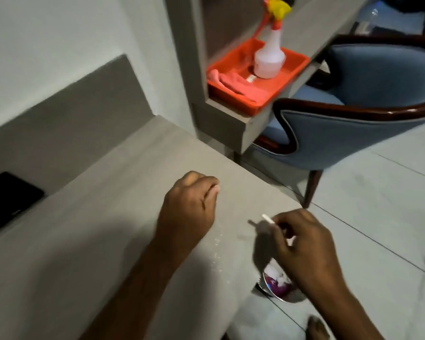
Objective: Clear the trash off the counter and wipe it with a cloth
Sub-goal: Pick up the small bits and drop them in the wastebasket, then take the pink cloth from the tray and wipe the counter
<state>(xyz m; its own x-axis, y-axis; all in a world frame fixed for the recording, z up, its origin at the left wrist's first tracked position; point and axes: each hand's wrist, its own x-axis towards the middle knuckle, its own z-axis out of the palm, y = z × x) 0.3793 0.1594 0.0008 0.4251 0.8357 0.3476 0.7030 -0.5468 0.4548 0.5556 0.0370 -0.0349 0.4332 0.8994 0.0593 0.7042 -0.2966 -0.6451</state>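
Note:
My left hand (190,204) hovers over the grey counter (103,217) with its fingers curled into a loose fist; a small white bit shows at the fingertips. At the counter's right edge, my right hand (304,244) pinches a small white stick-like scrap (268,219). Below that hand, on the floor, a round bin (280,285) holds white and purple trash. White crumbs (217,251) lie scattered on the counter between my hands. A pink cloth (236,85) lies in an orange tray (295,67) on a shelf at the back.
A white spray bottle (270,57) with a yellow and orange trigger stands in the tray. A blue upholstered chair (349,128) with a dark wooden frame sits to the right of the counter. A black flat object (8,200) rests at the counter's far left. The floor is pale tile.

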